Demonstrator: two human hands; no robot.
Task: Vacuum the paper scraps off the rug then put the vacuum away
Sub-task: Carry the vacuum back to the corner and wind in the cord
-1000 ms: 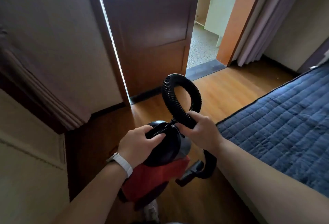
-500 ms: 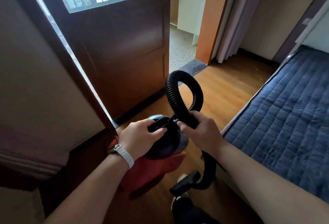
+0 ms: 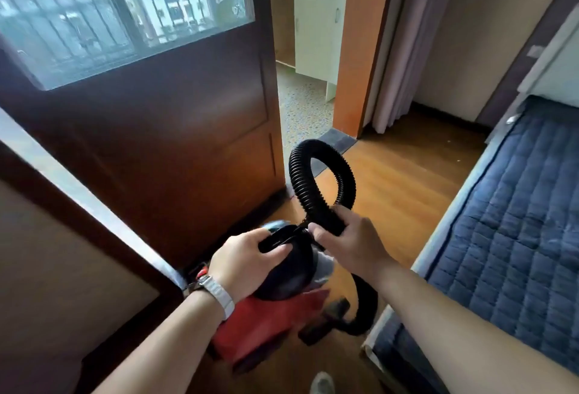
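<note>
Head view: the vacuum [image 3: 291, 274] hangs above the wood floor [image 3: 407, 190] beside the door [image 3: 188, 143], carried in both hands. The left hand [image 3: 247, 262] grips the black handle [image 3: 277, 239] on its top. The right hand [image 3: 351, 243] is wrapped round the hose [image 3: 300, 183] where its loop crosses. The body looks rigid and fairly heavy, so the handle seems the right hold. The hose looks springy and would likely uncoil if let go.

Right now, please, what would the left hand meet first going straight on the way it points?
Probably the right hand gripping the black ribbed hose, just beyond the black handle the left hand holds.
</note>
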